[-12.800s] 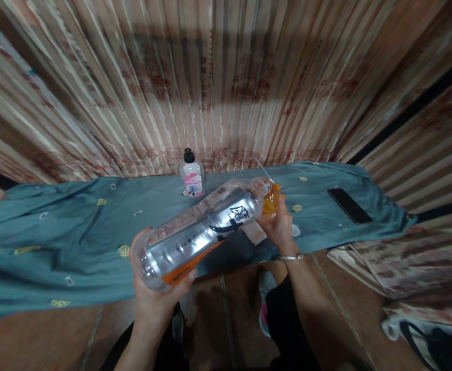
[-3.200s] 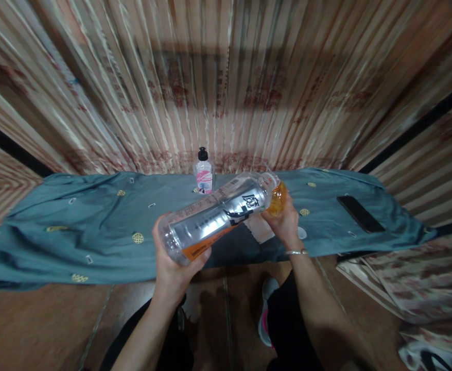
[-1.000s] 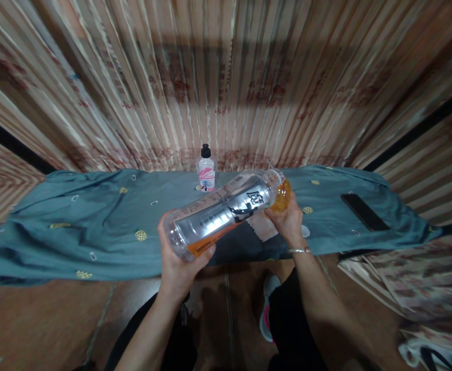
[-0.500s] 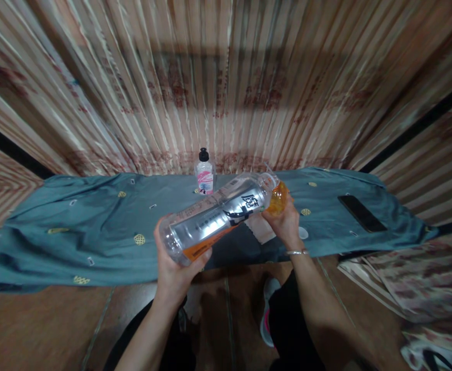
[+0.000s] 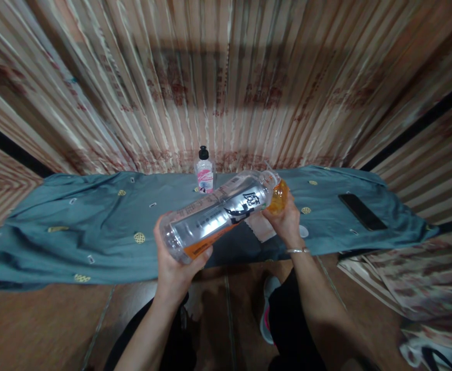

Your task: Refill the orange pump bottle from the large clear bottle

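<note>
1. Looking down from the head camera, the large clear bottle (image 5: 220,216) lies nearly on its side in the air above the front edge of the blue-green cloth (image 5: 75,232), its base low and near, its neck raised and away
2. The left hand (image 5: 177,270) is closed around the base, thumb on one side and fingers curled under the orange band of the label, so the weight rests in the palm and the bottle cannot slide back
3. The right hand (image 5: 285,221) is wrapped about the neck end, where the orange liquid (image 5: 278,198) has gathered; I judge that this second hold steadies the tilt, since one hand alone would let so long a bottle swing. Whether a cap is on cannot be told, as the fingers hide the mouth
4. A silver bracelet (image 5: 297,251) sits on the right wrist
5. Counted: two bottles in all, the large one in the hands and one small pump bottle (image 5: 204,175) with a black top and pink label, upright at the back of the cloth against the striped curtain (image 5: 226,77)
6. One dark phone (image 5: 361,211) lies flat well to the right on the cloth, and one pale paper piece (image 5: 259,226) lies under the raised neck
7. Two hands are in view, both the person's own
</note>
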Tool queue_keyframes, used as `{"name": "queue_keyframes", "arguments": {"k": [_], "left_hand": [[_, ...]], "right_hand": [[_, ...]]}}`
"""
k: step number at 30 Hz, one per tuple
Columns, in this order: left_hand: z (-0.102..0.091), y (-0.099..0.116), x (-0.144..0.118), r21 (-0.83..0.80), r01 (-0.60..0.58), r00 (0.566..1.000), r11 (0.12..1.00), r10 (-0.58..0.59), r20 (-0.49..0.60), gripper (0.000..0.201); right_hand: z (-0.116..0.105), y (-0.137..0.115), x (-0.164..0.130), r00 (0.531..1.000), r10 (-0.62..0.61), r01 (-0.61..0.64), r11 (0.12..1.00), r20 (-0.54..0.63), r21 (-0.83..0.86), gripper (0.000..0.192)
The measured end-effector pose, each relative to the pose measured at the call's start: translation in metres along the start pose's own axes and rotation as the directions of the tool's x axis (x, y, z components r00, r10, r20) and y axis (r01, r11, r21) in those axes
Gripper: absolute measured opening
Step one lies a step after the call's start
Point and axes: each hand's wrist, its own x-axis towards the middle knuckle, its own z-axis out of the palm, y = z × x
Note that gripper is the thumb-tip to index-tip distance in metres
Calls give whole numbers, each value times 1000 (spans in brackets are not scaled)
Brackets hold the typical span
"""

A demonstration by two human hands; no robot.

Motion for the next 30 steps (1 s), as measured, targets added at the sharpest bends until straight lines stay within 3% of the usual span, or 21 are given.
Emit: {"name": "queue_keyframes", "arguments": {"k": [12, 30], "left_hand": [[4, 13, 3, 50, -40, 998, 998, 42, -47, 101], [5, 13, 3, 58, -55, 998, 997, 56, -11, 97]], "right_hand": [[3, 10, 1, 999, -36, 36, 999, 31, -10, 90], [4, 8, 0, 1000, -27, 27, 999, -1, 26, 92]]}}
